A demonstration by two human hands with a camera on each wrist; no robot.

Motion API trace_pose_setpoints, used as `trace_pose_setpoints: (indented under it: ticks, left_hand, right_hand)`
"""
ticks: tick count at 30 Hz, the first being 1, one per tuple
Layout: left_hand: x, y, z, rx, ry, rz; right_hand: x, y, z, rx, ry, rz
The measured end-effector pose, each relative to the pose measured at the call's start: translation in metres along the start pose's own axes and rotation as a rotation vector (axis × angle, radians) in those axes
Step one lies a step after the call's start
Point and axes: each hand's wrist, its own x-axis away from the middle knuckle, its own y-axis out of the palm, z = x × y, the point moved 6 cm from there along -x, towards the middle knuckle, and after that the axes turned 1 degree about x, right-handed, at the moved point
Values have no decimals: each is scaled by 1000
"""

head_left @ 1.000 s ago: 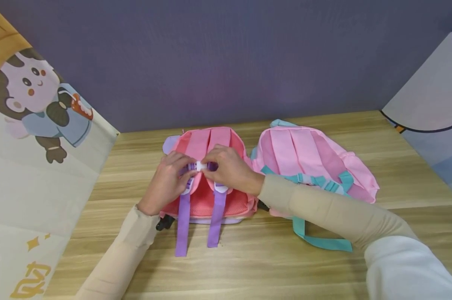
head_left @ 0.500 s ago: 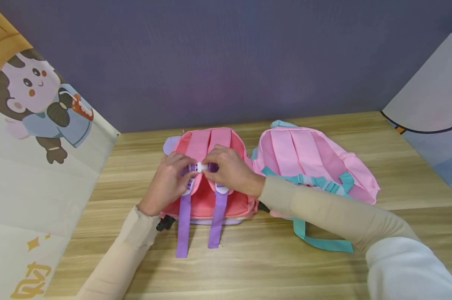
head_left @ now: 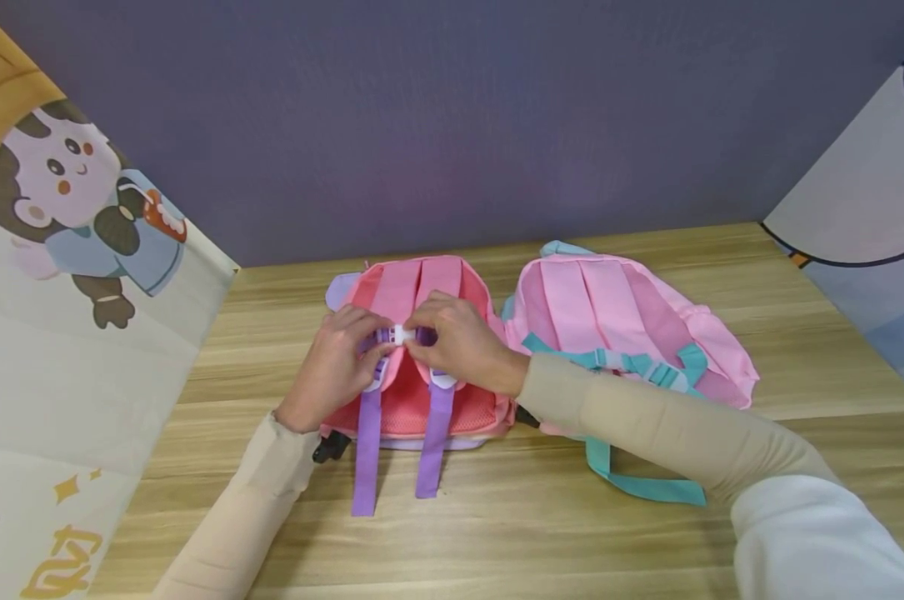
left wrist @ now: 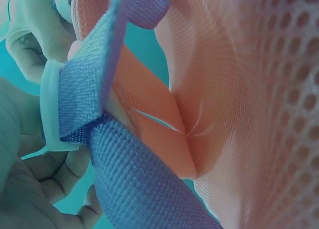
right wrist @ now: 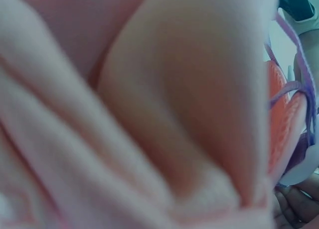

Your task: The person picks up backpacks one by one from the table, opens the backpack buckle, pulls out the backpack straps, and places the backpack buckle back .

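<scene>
A coral-pink backpack (head_left: 414, 408) lies with its shoulder straps up on the wooden table. Across those straps runs a purple chest strap with a white buckle (head_left: 400, 335) at its middle. My left hand (head_left: 332, 358) pinches the buckle's left side between thumb and fingers. From the right, my right hand (head_left: 462, 340) pinches the other side, its fingertips close to the left hand's. Two purple webbing straps (head_left: 436, 442) hang down toward the front from white adjusters. In the left wrist view, purple webbing (left wrist: 82, 84) loops through a white adjuster (left wrist: 51, 107) beside the fingers.
A light-pink backpack (head_left: 601, 300) with a teal chest strap (head_left: 609, 358) lies to the right, partly under my right forearm. Its loose teal strap (head_left: 654, 487) trails onto the table (head_left: 496, 542). A dark panel (head_left: 452, 125) stands behind. A black clip (head_left: 331, 447) sits by the coral backpack's lower left.
Both hands keep their pinch on the buckle and stay in place. Apart from a tiny shift of the whole view, nothing visibly moves.
</scene>
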Motion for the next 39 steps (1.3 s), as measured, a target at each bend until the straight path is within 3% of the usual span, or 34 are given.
trace_pose_setpoints:
  ticks: [15,30,39]
  left_hand:
    - [0,0,1,1,8,13]
    - [-3,1,4,23,54,-4]
    - [-1,3,2,17,29,-8]
  right_hand:
    - [1,-1,0,25,-2,10]
    - [1,-6,2,-4,-15,-45]
    - [2,-5,1,23,-2,-41]
